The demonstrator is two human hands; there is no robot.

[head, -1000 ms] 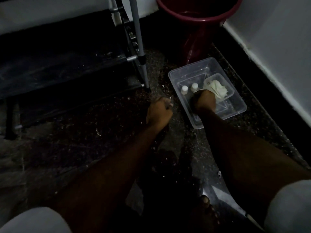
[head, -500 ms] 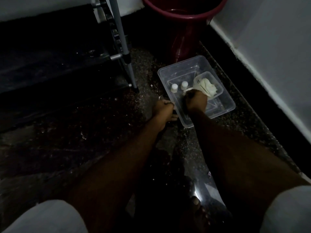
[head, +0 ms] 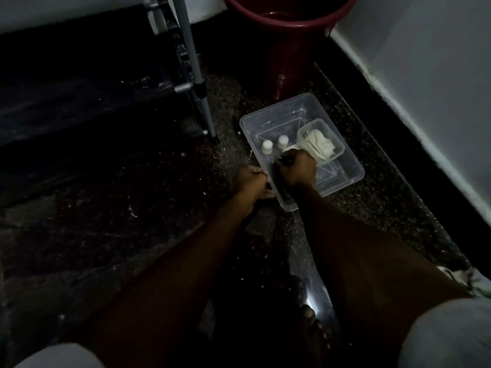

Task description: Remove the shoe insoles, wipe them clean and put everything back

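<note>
A clear plastic bin sits on the dark speckled floor. Inside it stand two small white-capped bottles, and a smaller clear tub holds a crumpled white cloth. My right hand is inside the bin beside the tub, its fingers curled round a small dark object that the gloom keeps me from identifying. My left hand grips the bin's near left rim. No shoe or insole is visible.
A dark red bucket stands just behind the bin. A metal rack with grey poles and dark shelves fills the left. A white wall runs along the right. My bare foot rests on the floor below my arms.
My left hand has moved right across the floor and taken hold of the bin's rim. My right hand has stayed inside the bin, curled near the bottles.
</note>
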